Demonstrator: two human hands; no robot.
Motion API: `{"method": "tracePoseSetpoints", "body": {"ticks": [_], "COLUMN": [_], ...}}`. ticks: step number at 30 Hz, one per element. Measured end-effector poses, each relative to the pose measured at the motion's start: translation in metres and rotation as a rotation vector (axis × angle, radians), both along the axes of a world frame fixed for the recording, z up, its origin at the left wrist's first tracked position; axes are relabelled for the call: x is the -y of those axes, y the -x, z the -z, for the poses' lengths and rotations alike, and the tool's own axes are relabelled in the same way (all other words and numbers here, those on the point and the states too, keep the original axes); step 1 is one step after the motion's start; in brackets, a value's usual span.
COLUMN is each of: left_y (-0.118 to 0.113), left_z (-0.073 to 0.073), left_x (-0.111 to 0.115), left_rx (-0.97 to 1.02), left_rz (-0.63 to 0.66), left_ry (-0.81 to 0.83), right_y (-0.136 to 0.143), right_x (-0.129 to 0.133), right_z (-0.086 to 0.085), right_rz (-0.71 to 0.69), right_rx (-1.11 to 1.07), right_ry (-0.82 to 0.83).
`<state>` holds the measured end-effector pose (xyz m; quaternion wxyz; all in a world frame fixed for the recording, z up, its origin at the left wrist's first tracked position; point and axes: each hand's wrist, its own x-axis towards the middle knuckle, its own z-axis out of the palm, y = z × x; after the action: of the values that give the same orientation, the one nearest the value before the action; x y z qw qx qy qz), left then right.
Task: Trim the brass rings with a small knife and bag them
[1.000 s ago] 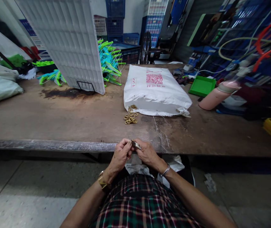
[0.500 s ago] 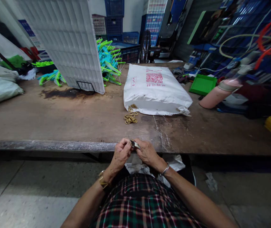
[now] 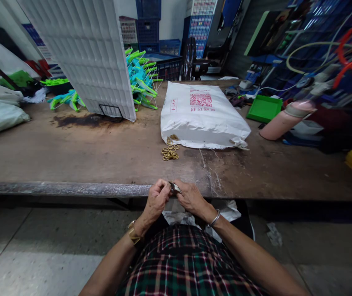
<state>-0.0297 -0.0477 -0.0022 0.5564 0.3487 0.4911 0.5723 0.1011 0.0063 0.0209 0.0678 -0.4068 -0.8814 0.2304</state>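
Grip: my left hand and right hand both pinch one small dark metal piece.
Left: loose pile of brass rings at 12 o'clock, untouched.

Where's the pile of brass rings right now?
In the head view, the brass rings lie mid-table on the workbench, against the white sack's near-left corner, beyond both hands.

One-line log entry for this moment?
left hand: pinching small metal piece | right hand: pinching same | brass rings: on table
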Motion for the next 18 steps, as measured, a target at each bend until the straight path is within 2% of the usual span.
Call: {"method": "tracePoseSetpoints", "body": {"ticks": [4,8,11,13,16,18], "left_y": [0.002,-0.001,-0.005,-0.005,-0.001,0.002], "left_z": [0.002,-0.014,-0.031,-0.037,-0.033,-0.025], "left_x": [0.002,0.012,0.015,0.011,0.001,-0.004], "left_rx": [-0.028,-0.004,0.16,0.329,0.516,0.555], "left_rz": [-0.008,0.057,0.174,0.177,0.103,0.07], "left_ry": [-0.01,-0.028,-0.06,-0.039,0.076,0.14], "right_y": [0.001,-0.004,-0.01,-0.011,-0.009,-0.004], "right_x": [-0.002,-0.011,-0.024,-0.038,-0.067,-0.091], "right_z": [-0.003,0.001,0.006,0.009,0.011,0.012], "right_rz": [-0.018,0.01,0.065,0.097,0.135,0.145], "right_rx": [0.049,0.176,0.248,0.253,0.243,0.228], "right_ry": [0.027,-0.005,-0.083,-0.149,-0.23,-0.274]}}
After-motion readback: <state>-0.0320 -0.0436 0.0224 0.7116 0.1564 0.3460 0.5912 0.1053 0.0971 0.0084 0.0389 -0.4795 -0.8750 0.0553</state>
